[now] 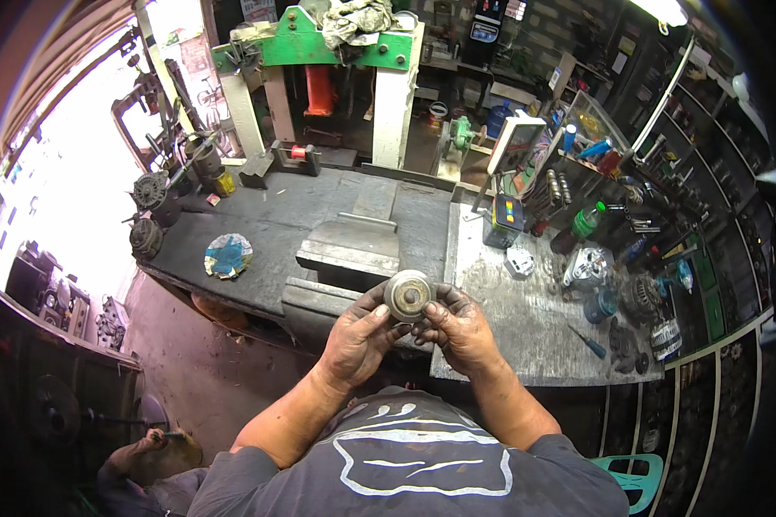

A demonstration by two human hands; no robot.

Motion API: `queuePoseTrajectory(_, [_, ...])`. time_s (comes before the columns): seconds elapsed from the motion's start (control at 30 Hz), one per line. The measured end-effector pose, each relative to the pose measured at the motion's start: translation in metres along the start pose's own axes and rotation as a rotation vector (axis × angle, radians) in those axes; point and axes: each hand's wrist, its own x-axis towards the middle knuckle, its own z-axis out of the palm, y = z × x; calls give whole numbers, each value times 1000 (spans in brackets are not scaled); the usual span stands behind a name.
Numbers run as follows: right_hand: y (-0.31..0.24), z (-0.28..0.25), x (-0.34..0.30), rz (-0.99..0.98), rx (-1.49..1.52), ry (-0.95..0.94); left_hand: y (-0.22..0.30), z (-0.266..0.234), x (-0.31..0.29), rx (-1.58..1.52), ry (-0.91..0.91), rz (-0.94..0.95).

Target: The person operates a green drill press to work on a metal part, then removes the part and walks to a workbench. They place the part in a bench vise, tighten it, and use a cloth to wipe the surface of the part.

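Squarely between both hands, a round metal part (409,297) is held with its flat face turned up toward the head, so its axis is pointed roughly at the viewer. Its rim is pinched from the left by the thumb and fingertips of the left hand (359,340), and from the right by those of the right hand (459,332); the fingers are closed narrowly on it, and neither hand is set nearer. Beyond it the bench vise (349,254) is seen, mounted on the dark workbench (267,207); whether the vise is touched cannot be told.
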Motion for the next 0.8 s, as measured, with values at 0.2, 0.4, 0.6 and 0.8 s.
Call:
queuePoseTrajectory(0.2, [12, -23, 37, -264, -612, 7, 30, -34, -16, 598, 280, 427])
queuePoseTrajectory(0.4, [24, -40, 70, -355, -999, 65, 36, -174, -76, 648, 873, 835])
queuePoseTrajectory(0.6, [25, -29, 83, -259, -1084, -15, -94, -268, -123, 130, 934, -612])
queuePoseTrajectory(0.8, [20, -15, 82, -198, -1100, 9, -123, -300, -107, -392, 773, -134])
